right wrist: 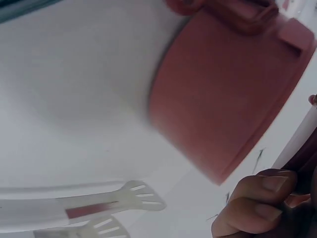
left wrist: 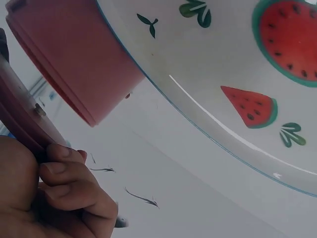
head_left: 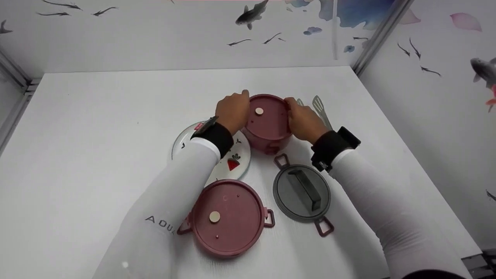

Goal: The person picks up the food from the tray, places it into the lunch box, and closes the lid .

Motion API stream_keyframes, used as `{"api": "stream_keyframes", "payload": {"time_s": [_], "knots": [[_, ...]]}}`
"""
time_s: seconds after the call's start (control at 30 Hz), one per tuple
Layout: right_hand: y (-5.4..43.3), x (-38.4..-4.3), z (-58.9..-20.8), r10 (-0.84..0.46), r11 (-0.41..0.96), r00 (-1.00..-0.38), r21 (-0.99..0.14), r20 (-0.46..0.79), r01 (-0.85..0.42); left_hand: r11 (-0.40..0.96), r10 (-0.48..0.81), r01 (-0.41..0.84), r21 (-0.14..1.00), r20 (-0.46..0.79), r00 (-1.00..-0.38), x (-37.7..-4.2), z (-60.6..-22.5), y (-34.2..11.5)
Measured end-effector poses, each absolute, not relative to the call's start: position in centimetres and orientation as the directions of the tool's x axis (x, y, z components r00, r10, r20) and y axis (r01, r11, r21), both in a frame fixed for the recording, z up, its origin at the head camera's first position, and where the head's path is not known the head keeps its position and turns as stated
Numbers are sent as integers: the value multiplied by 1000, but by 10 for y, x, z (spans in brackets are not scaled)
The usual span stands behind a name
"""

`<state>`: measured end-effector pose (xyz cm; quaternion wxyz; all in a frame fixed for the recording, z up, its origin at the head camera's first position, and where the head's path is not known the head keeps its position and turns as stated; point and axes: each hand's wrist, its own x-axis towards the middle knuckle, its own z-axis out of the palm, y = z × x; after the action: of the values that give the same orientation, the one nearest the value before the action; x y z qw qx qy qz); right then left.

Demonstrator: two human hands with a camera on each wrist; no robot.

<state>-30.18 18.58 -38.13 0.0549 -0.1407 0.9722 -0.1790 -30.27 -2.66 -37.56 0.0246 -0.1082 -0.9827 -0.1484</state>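
Observation:
Both hands hold a round dark-red lid by opposite edges, just above a red pot. The left hand grips the lid's left rim, its fingers curled under the edge. On the other side the right hand pinches the right rim. Both wrist views show a gap between the lid and the open top of the pot. Beside the pot, partly under the left forearm, lies a white plate with watermelon pictures.
Nearer the person stands another red lidded pot with side handles. To its right is a small pan with a dark grey lid and red handles. Slotted utensils lie beyond the right hand. Walls border the table's back and right.

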Motion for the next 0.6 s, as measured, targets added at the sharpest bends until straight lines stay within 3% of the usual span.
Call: {"api": "stream_keyframes", "payload": {"time_s": [0.27, 0.6], "knots": [[190, -310, -393, -292, 933, -956, -225, -16, -281, 943, 190, 221, 247, 145, -971, -317, -395, -14], [195, -320, -408, -256, 943, -967, -225, -18, -245, 947, 198, 220, 232, 113, -974, -325, -404, -9]]}}
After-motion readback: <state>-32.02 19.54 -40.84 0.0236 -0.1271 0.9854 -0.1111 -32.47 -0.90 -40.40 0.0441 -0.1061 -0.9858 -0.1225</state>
